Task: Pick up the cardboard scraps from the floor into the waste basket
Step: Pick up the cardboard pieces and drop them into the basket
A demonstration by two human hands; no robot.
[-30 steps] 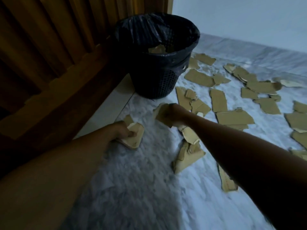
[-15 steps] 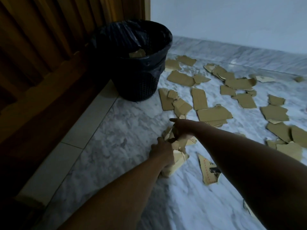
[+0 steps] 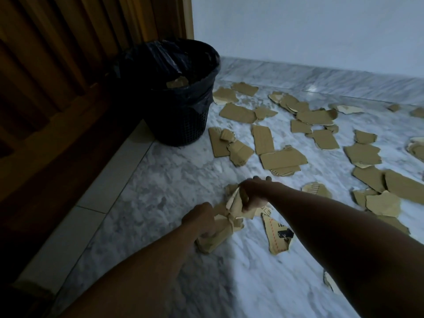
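Note:
Several brown cardboard scraps [image 3: 282, 158] lie scattered over the marble floor. A black mesh waste basket [image 3: 181, 125] with a black liner stands at the back left, with a scrap showing inside. My left hand [image 3: 202, 220] grips a bunch of scraps [image 3: 218, 237] low over the floor. My right hand [image 3: 252, 195] is just above and right of it, closed on the upper part of the same bunch [image 3: 234, 203]. A printed scrap [image 3: 275, 235] lies on the floor under my right forearm.
A dark wooden slatted panel [image 3: 57, 88] runs along the left side. A pale wall [image 3: 309, 31] with a marble skirting closes the back. One more scrap [image 3: 330, 285] peeks out beneath my right arm.
My two hands, each holding scraps apart near the basket a second ago, have come together over the floor on one bunch. The view has shifted back and right.

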